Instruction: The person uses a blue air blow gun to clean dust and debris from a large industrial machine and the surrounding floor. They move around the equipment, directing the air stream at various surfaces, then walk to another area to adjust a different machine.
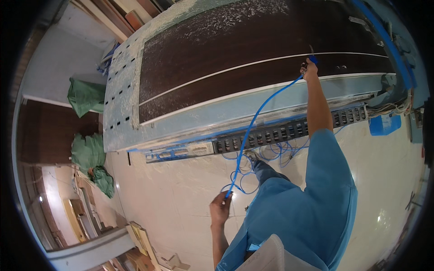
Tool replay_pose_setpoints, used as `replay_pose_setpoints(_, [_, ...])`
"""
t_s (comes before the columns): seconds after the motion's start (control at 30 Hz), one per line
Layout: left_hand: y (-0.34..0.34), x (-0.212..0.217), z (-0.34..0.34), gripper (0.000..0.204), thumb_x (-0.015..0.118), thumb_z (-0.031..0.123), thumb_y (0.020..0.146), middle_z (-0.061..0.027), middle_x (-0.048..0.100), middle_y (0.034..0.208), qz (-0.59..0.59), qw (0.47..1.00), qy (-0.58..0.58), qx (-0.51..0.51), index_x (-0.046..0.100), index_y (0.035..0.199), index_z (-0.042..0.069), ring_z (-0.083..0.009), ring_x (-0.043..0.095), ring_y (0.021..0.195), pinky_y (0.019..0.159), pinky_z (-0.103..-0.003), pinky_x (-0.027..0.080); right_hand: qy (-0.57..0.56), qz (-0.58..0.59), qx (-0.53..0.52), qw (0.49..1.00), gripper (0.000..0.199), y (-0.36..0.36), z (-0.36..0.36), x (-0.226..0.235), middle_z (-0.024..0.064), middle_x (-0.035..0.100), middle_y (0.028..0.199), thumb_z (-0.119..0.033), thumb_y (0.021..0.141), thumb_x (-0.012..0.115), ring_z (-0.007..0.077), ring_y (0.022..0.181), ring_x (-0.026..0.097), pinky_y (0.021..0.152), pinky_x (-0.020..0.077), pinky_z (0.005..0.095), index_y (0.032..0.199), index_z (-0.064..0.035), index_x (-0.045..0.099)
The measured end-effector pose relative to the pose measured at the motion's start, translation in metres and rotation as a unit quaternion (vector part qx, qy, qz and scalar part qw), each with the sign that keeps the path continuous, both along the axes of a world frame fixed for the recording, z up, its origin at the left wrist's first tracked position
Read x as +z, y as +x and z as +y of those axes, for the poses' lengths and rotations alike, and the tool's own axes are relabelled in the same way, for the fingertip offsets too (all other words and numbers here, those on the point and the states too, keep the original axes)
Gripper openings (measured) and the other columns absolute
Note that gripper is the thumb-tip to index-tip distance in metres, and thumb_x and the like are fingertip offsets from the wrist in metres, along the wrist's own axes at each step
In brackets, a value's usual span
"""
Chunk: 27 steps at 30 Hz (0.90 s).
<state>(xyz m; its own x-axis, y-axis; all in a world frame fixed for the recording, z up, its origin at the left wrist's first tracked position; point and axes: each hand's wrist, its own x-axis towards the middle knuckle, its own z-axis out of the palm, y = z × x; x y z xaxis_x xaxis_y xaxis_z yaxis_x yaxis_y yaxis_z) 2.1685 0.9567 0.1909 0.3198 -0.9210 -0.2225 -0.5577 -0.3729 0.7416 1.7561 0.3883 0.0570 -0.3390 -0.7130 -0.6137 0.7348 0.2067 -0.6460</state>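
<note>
My right hand (310, 70) reaches out over a dark brown wood panel (235, 49) on a large machine bed and grips a blue air nozzle (313, 59) at the panel's near edge. A thin blue hose (260, 113) runs from the nozzle down to my left hand (220, 208), which is closed around it low over the floor. More of the hose lies in loose coils (266, 156) on the floor by my foot. Pale sawdust covers the left and far parts of the panel and bed.
The light-blue machine bed (122, 90) fills the upper middle, with a black cable chain (280, 133) along its near side. Green sacks (86, 97) sit at the left. Stacked boards (144, 239) lie at the lower left. A blue box (384, 124) is at the right.
</note>
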Motion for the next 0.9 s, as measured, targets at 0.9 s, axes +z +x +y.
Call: replay_pose_setpoints(0.9, [0.118,0.027,-0.192,0.018,0.061,0.022,0.098,-0.0154,0.071,0.085,-0.002,0.967,0.087,-0.238,0.067,0.105,0.006,-0.0355,0.069,0.079,0.068,-0.043,0.053,0.017,0.139,0.154,0.978,0.02,0.044,-0.106,0.088,0.0045,0.056,0.063,-0.026,0.095,0.066,0.0135,0.039,0.045,0.034,0.0363,0.0273,0.088,-0.0111,0.056])
